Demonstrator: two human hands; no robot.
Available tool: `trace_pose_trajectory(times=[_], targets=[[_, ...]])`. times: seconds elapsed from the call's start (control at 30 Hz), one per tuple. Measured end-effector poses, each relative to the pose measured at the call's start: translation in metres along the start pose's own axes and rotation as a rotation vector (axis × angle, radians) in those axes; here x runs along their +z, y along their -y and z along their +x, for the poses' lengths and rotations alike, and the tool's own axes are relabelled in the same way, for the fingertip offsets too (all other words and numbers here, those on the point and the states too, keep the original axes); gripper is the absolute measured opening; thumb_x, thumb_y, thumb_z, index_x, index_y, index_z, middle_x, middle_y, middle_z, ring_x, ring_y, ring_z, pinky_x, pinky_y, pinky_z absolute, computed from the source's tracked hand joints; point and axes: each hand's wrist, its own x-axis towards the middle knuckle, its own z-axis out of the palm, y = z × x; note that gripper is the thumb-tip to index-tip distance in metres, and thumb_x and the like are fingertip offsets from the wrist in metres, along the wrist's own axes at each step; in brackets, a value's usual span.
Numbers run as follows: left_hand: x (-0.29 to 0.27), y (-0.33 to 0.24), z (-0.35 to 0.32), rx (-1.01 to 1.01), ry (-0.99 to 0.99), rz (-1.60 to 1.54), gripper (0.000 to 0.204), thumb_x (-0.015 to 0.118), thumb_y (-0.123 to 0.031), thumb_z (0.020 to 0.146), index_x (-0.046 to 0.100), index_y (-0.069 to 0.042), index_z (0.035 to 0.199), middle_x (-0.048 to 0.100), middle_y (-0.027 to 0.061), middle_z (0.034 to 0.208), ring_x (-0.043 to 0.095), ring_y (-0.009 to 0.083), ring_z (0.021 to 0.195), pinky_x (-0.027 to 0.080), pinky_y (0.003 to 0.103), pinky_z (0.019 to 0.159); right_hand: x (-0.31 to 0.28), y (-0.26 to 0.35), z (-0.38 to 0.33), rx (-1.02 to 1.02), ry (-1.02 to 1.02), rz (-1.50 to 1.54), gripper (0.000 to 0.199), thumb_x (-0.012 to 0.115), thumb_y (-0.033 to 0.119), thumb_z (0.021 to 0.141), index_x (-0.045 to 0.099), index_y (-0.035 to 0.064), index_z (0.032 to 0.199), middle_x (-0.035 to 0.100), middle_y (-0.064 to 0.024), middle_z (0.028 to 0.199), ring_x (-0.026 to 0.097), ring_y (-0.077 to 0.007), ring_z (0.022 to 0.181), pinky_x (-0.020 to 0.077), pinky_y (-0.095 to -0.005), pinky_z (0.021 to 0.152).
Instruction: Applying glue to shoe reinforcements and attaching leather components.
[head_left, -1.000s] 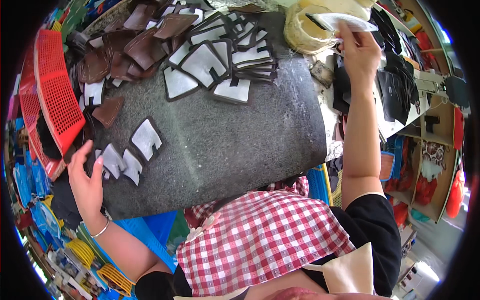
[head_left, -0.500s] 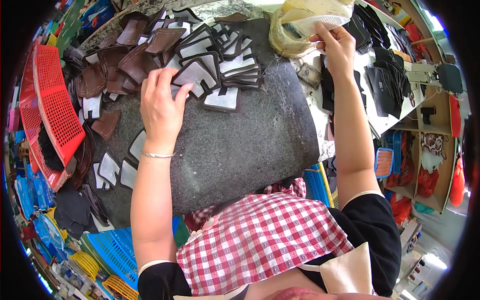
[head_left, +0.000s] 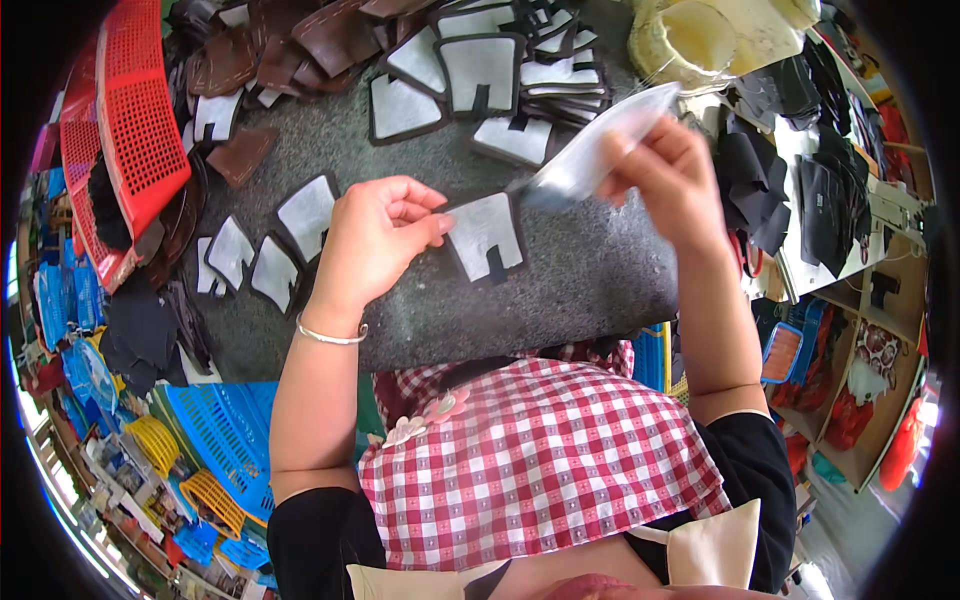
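- The left hand (head_left: 385,235) is narrow, thumb and fingertips closed on the upper left corner of a notched piece (head_left: 478,222), white-faced with a dark border.
- That piece lies flat on the dark mat (head_left: 590,290), in front of the person, its slot toward the apron (head_left: 540,450).
- The right hand (head_left: 665,175) grips a flat white tool (head_left: 600,145), tilted down toward the piece's upper right corner (it is blurred, so I cannot tell whether its dark edge touches).
- Left of the left hand, four loose pieces (head_left: 231,245) lie white side up, near one another.
- Beyond the notched piece sits a heap of similar white-faced pieces (head_left: 480,75), overlapping.
- Brown stitched pieces (head_left: 330,40) are piled to the left of that heap.
- A pale yellow tub (head_left: 695,40) stands beyond the right hand.
- A red basket (head_left: 148,120) is at the mat's left side; black pieces (head_left: 755,175) lie to the right.
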Motion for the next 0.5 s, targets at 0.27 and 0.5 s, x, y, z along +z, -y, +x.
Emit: trace_pose_trajectory(times=[0.27, 0.5], targets=[[0.000, 0.000, 0.002, -0.017, 0.095, -0.141, 0.017, 0.070, 0.000, 0.089, 0.069, 0.005, 0.105, 0.073, 0.0075, 0.087, 0.070, 0.0105, 0.077, 0.054, 0.022, 0.067, 0.046, -0.038, 0.001, -0.380, 0.076, -0.610, 0.008, 0.068, 0.004, 0.094, 0.064, -0.0027, 0.098, 0.070, -0.0104, 0.082, 0.071, -0.0172, 0.068, 0.0568, -0.0286, 0.062], [0.004, 0.001, -0.001, -0.009, 0.044, -0.107, 0.017, 0.069, 0.001, 0.089, 0.068, 0.005, 0.105, 0.073, 0.0088, 0.087, 0.070, 0.0111, 0.077, 0.056, 0.023, 0.068, 0.044, -0.039, 0.003, -0.481, 0.133, -0.604, 0.007, 0.061, -0.003, 0.097, 0.067, -0.0012, 0.101, 0.070, -0.0076, 0.087, 0.068, -0.0135, 0.072, 0.0563, -0.0269, 0.065]])
